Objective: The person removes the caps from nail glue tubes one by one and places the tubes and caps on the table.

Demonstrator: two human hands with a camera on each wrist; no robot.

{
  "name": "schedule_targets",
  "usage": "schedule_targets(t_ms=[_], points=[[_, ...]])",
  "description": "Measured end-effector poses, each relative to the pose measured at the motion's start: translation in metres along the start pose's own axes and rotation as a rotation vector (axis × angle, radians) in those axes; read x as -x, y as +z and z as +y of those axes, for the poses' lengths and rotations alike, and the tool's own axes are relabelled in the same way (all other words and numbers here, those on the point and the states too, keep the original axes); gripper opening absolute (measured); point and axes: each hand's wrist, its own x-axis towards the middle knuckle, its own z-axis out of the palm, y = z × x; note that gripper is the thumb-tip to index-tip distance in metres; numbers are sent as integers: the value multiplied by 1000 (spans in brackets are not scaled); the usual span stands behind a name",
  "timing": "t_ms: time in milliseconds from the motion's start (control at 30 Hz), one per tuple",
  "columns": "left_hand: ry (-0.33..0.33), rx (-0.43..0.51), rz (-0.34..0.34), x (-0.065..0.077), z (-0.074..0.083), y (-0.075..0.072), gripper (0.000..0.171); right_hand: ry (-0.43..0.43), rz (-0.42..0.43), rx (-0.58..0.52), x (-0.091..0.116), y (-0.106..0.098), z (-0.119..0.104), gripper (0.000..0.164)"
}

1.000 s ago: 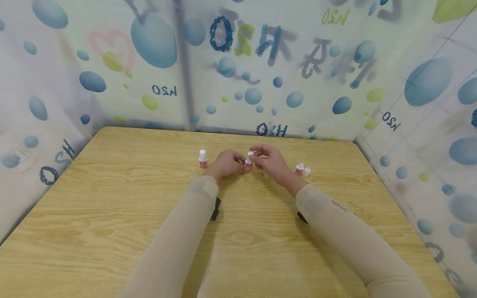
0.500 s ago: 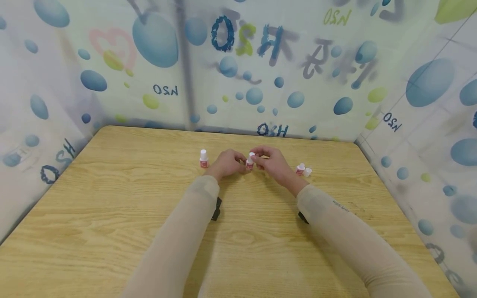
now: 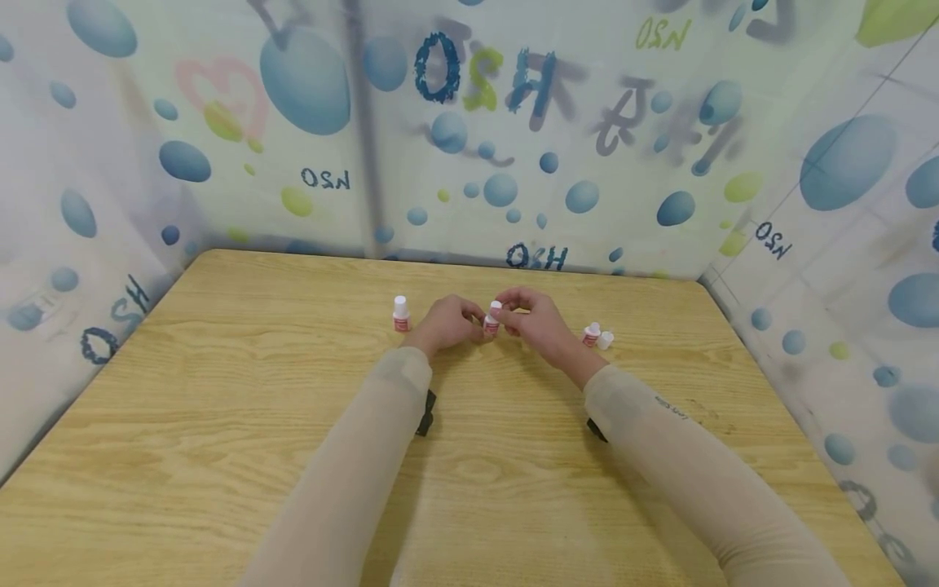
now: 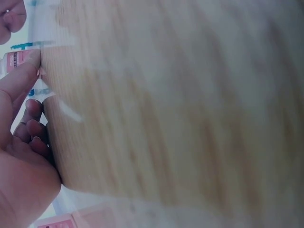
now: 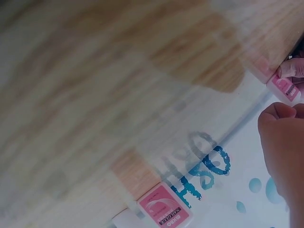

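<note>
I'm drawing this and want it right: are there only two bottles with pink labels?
No, the head view shows three: the left bottle, the middle bottle and the right bottle.

A white-capped bottle (image 3: pixel 400 314) stands upright on the wood-grained counter (image 3: pixel 220 367); well to its right, a red-labelled bottle (image 3: pixel 590 336) stands beside a small white cap (image 3: pixel 606 340). Blue and green drops pattern the pale wall covering (image 3: pixel 616 81).
</note>
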Motion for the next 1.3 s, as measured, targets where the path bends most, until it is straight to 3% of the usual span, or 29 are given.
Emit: schedule_targets(t_ms=[333, 633, 900, 1300], points=[[2, 5, 0, 1, 0, 0, 27, -16, -15, -14, 1, 0, 1, 27], [18, 3, 15, 2, 0, 0, 27, -16, -23, -21, 1, -2, 0, 40], [28, 11, 8, -3, -2, 1, 27, 5, 7, -9, 2, -3, 1, 28], [7, 10, 14, 2, 2, 0, 27, -37, -38, -5, 1, -4, 1, 28]])
